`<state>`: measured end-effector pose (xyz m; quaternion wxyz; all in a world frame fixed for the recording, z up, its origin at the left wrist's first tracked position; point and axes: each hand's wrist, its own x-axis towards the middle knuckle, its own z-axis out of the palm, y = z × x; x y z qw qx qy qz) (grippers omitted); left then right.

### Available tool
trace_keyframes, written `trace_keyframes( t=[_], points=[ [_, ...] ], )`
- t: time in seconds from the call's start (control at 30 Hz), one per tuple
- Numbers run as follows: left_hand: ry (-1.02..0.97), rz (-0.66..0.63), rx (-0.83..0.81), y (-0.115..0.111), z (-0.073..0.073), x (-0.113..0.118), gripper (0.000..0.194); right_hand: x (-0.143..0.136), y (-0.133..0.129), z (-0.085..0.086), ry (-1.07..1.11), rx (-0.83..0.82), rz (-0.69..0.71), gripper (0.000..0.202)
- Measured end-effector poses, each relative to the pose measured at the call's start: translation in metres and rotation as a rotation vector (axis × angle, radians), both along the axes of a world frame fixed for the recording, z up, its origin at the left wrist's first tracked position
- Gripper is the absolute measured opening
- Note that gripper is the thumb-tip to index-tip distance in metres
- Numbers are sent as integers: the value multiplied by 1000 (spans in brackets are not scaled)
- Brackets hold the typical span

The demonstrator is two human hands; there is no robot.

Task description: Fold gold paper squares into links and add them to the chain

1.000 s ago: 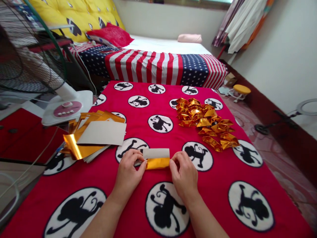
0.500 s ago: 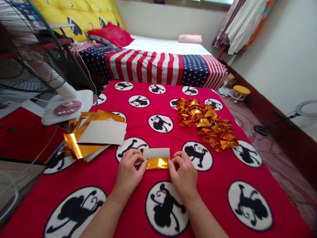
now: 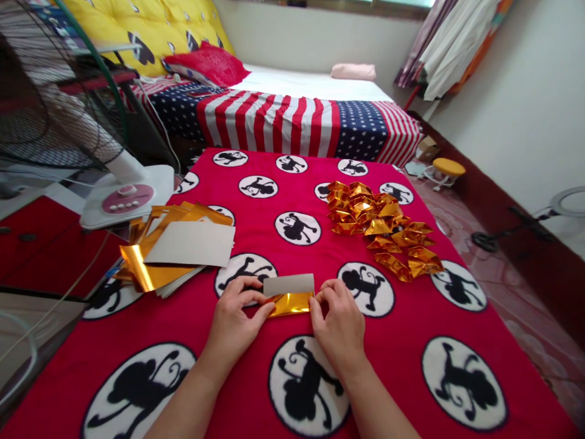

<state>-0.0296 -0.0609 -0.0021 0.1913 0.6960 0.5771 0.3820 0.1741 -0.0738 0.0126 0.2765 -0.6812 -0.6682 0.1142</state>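
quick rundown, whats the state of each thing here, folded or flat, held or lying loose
gold foil sheet: partly folded, gold flap over its grey back, pinched at both ends
left hand: gripping the sheet's left end
right hand: pinching the sheet's right end
folded gold pieces: finished, heaped loose on the red cloth
stack of foil sheets: unfolded, flat, top sheet grey side up
fan: cannot tell if running
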Motion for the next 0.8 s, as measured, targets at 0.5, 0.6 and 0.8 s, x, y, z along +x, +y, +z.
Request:
trace_keyframes(
  t=[0.5, 0.6, 0.8],
  points=[
    [91, -42, 2, -1, 3, 2, 22, 0, 1, 0, 20, 25, 3, 16],
    [111, -31, 23, -2, 3, 3, 19, 0, 1, 0, 24, 5, -3, 16],
    [124, -30, 35, -2, 3, 3, 19, -1, 2, 3, 25, -36, -20, 18]
  ],
)
